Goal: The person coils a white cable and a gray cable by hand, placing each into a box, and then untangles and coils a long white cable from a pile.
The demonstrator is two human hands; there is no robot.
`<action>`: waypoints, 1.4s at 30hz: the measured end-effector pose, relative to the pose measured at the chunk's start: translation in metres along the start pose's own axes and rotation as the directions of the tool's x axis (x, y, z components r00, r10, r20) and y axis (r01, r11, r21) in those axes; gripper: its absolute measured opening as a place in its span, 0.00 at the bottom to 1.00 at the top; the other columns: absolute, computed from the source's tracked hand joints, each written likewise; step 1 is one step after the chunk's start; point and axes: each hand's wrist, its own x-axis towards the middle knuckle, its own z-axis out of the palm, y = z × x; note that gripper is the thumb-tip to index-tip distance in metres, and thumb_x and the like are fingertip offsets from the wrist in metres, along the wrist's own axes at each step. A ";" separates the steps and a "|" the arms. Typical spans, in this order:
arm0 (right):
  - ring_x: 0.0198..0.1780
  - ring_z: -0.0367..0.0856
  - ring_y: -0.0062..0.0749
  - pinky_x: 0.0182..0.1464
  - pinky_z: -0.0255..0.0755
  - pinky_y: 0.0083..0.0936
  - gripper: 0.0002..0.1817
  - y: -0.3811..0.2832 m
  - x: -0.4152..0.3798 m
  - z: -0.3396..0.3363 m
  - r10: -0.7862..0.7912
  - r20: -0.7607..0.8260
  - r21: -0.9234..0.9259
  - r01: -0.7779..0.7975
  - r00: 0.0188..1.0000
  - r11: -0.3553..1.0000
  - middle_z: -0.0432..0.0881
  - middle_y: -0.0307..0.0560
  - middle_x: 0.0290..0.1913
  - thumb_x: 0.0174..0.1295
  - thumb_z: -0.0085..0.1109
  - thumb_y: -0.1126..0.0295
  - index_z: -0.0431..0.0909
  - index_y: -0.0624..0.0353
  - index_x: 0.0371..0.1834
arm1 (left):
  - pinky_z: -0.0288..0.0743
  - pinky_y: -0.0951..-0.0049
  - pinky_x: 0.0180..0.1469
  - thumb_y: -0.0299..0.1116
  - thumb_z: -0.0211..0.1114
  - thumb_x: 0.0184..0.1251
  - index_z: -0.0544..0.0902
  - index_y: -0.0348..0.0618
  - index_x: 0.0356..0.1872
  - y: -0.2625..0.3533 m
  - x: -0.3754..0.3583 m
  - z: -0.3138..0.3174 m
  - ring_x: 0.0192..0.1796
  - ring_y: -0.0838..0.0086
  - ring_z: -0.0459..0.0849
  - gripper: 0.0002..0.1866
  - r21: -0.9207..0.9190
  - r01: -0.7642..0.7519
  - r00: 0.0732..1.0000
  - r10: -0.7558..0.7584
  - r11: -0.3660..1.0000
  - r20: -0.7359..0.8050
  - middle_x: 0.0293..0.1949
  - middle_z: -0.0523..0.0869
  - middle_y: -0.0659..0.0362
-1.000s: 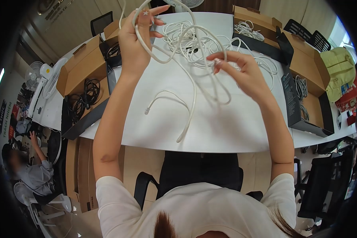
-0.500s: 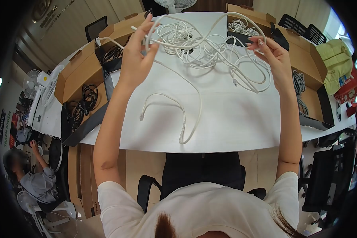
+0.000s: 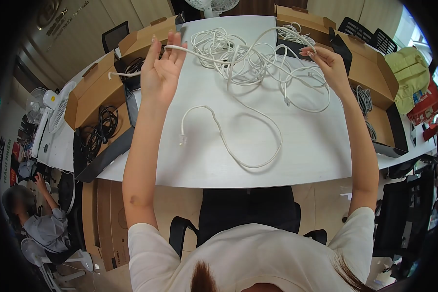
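A tangled heap of white network cable (image 3: 219,48) lies on the white table (image 3: 204,168) between my hands. My left hand (image 3: 163,73) is raised at the heap's left, palm showing and fingers stretched out. One strand crosses its fingers, and a cable end (image 3: 126,75) sticks out to the left behind the hand. My right hand (image 3: 330,65) pinches a strand at the heap's right side, thumb against fingertips. A loose length of cable (image 3: 219,126) curves over the near tabletop, ending in a clear plug (image 3: 182,140). Another plug (image 3: 287,101) lies below the heap.
Open cardboard boxes stand on both sides: a left box (image 3: 92,92) holds black cables (image 3: 107,124), and a right box (image 3: 374,73) holds grey cable (image 3: 364,100). White cable lies in a far right box (image 3: 321,22). A black chair (image 3: 248,209) is at the table's near edge.
My left hand has opened from its curled grip, and the raised cable loop has dropped. The loose length on the near tabletop has shifted right into a wider curve. My right hand has moved slightly left.
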 end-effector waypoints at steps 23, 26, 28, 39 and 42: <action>0.43 0.82 0.39 0.52 0.69 0.32 0.15 -0.101 0.003 0.115 -0.124 0.390 -0.090 0.171 0.913 0.981 0.84 0.50 0.39 0.59 0.58 0.66 0.78 0.64 0.45 | 0.81 0.67 0.50 0.25 0.54 0.68 0.65 0.43 0.42 -0.065 -0.023 0.021 0.53 0.58 0.80 0.07 0.642 -0.405 0.904 0.180 0.651 0.388 0.50 0.76 0.49; 0.33 0.82 0.30 0.40 0.72 0.26 0.08 -0.086 0.011 0.128 -0.228 0.359 0.238 0.147 0.905 0.960 0.84 0.46 0.30 0.60 0.58 0.69 0.80 0.64 0.35 | 0.78 0.64 0.54 0.21 0.49 0.68 0.66 0.44 0.43 -0.056 -0.027 0.019 0.58 0.56 0.76 0.07 0.677 -0.344 0.919 0.084 0.651 0.385 0.56 0.73 0.46; 0.32 0.81 0.27 0.38 0.72 0.24 0.07 -0.081 0.014 0.131 -0.241 0.365 0.318 0.123 0.899 0.940 0.83 0.44 0.29 0.60 0.56 0.71 0.79 0.65 0.34 | 0.72 0.60 0.59 0.24 0.46 0.69 0.66 0.43 0.47 -0.048 -0.028 0.018 0.62 0.54 0.70 0.08 0.634 -0.277 0.934 0.048 0.722 0.354 0.60 0.69 0.43; 0.29 0.78 0.23 0.39 0.68 0.21 0.05 -0.081 0.024 0.114 -0.162 0.244 0.008 0.165 0.956 0.986 0.82 0.41 0.29 0.62 0.54 0.74 0.79 0.61 0.34 | 0.40 0.52 0.72 0.66 0.36 0.66 0.61 0.37 0.65 0.007 -0.075 -0.005 0.68 0.48 0.60 0.41 0.351 0.116 0.792 -0.300 0.929 0.532 0.57 0.74 0.46; 0.29 0.77 0.23 0.50 0.61 0.29 0.04 -0.081 0.019 0.118 -0.183 0.262 -0.149 0.227 0.948 0.962 0.81 0.37 0.28 0.63 0.53 0.72 0.78 0.57 0.33 | 0.61 0.52 0.63 0.53 0.39 0.73 0.66 0.40 0.57 0.009 -0.075 0.003 0.49 0.61 0.77 0.27 0.351 0.049 0.711 -0.279 0.935 0.645 0.31 0.75 0.62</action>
